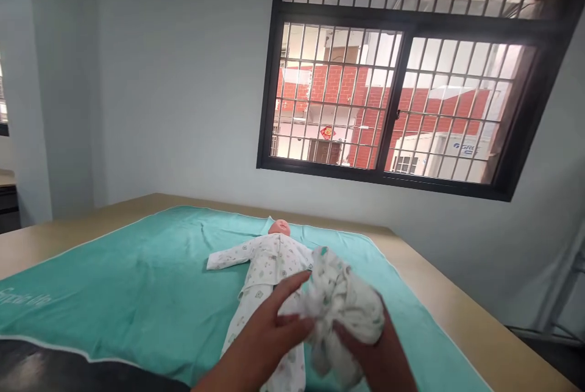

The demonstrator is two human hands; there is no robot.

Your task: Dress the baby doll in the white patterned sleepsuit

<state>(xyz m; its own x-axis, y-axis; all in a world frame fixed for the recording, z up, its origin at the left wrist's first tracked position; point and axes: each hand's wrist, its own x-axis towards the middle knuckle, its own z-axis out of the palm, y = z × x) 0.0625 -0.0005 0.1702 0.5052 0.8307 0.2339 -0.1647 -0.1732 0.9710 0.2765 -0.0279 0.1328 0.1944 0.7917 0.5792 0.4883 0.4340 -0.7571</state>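
Note:
Held up over the lower middle of the head view is a crumpled bundle of white printed cloth (351,300), with green marks and gathered folds. My right hand (379,349) is closed round its right side and underside, thumb pressed into the folds. At the bundle's left edge, my left hand (274,331) has its thumb and fingers closed in on cloth that is blurred there. Behind the hands a baby doll (280,228) lies on its back, in a white printed top (269,261) and matching trousers (249,310). The bundle covers part of the doll's right-hand side in view.
A teal blanket (150,282) with a white edge is spread under the doll on a wooden table (434,282). Dark material (68,367) lies at the near left. Behind the table are a wall and a barred window (393,99). Metal legs (560,288) stand at the far right.

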